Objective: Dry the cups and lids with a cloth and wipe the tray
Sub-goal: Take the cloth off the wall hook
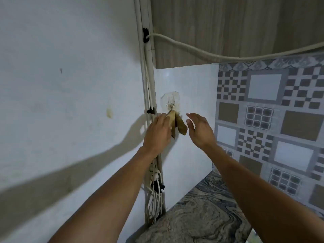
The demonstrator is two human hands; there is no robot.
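Note:
A small brown cloth [180, 126] hangs by a loop from a clear stick-on hook [170, 102] on the white wall panel. My left hand [157, 133] is on the left part of the cloth, fingers wrapped on its folds just below the hook. My right hand [199, 128] hovers just right of the cloth with fingers spread and nothing in it. No cups, lids or tray are in view.
A marbled grey counter [198, 213] lies below. Patterned tiles [266, 120] cover the wall at right, under a wooden cabinet [228, 28]. A thick cable [210, 53] sags across the top, and a power strip with plugs and cords [156, 179] hangs below my left wrist.

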